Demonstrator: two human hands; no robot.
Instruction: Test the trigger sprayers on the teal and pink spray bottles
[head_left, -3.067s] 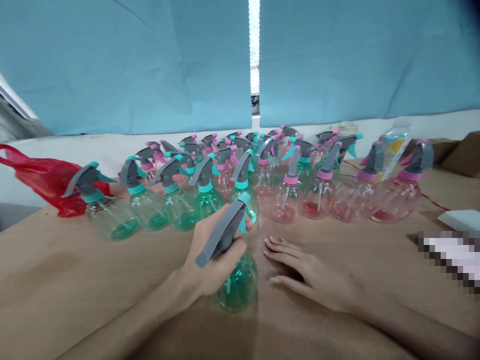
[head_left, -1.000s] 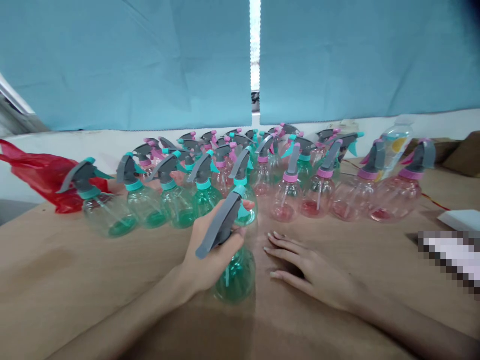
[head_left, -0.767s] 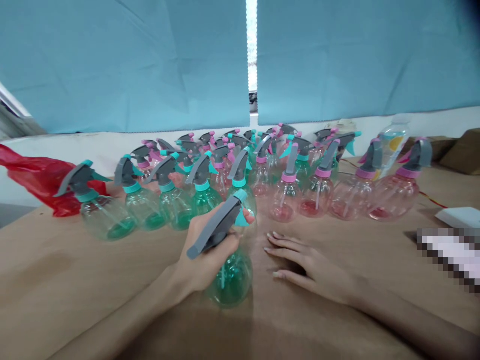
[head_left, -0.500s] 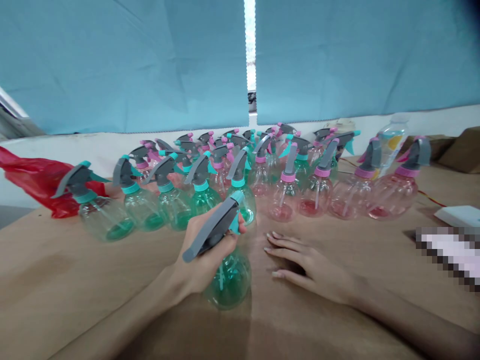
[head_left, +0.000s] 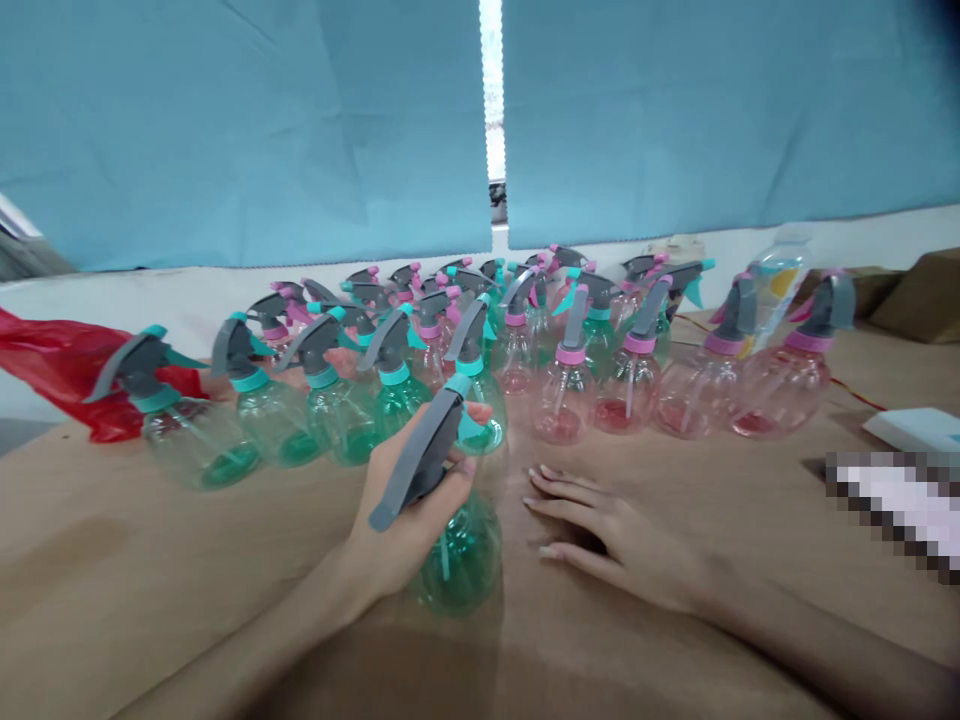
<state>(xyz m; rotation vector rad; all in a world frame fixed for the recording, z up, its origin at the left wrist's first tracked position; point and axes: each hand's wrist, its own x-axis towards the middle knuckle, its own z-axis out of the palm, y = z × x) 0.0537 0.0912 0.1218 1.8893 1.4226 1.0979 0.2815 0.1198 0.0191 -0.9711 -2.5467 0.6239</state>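
Observation:
My left hand (head_left: pixel 409 500) is closed around the neck of a green spray bottle (head_left: pixel 461 560) with a grey and teal trigger head. The bottle stands close to me on the wooden table, and the fingers partly hide its collar. My right hand (head_left: pixel 600 530) lies on the tabletop to the right of that bottle, fingers stretched out, holding nothing. Just beyond both hands runs a front row of spray bottles: green ones such as the green bottle (head_left: pixel 345 425) at the left, pink ones such as the pink bottle (head_left: pixel 562 405) at the right.
More spray bottles crowd behind the front row. At the far left lies a red plastic bag (head_left: pixel 82 380). A clear drink bottle (head_left: pixel 780 280), a brown box (head_left: pixel 922 300) and a white device (head_left: pixel 919 430) are on the right. A blue curtain (head_left: pixel 262 130) hangs behind the table (head_left: pixel 112 620).
The spray bottle's head, held in my left hand, has tipped slightly more upright and left. My right hand has stayed flat on the table. The whole view has shifted a little.

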